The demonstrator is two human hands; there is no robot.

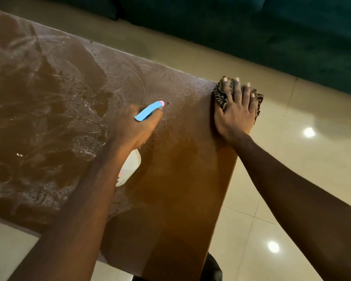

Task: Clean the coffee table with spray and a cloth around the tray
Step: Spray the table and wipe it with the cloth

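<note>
You were in the wiping part of the job, by my reading, working the far right corner of the coffee table (180, 179). Your right hand (234, 114) lay flat on the striped cloth (221, 96), fingers straight and spread, pressing it down right at the table's edge, with part of the cloth hanging past the corner over the tiled floor (292, 159). Your left hand (134, 126) was curled round the neck of the spray bottle (148, 111), its blue head with the pink nozzle pointing toward the far edge and its white body tucked under your wrist, held just above the tabletop

The bottle sat well to the left of the cloth, with a band of fine droplets on the wood between the two. To the left of the bottle the surface showed milky smears and swirls, so that stretch looked sprayed but not wiped dry. The strip nearest you looked plain and glossy

The next move, I judge, called for drawing the cloth leftward through the droplets toward the smeared area, keeping flat pressure and keeping the bottle out of its path. The tray was not in view, so I cannot tell how close it stood to either hand
</note>
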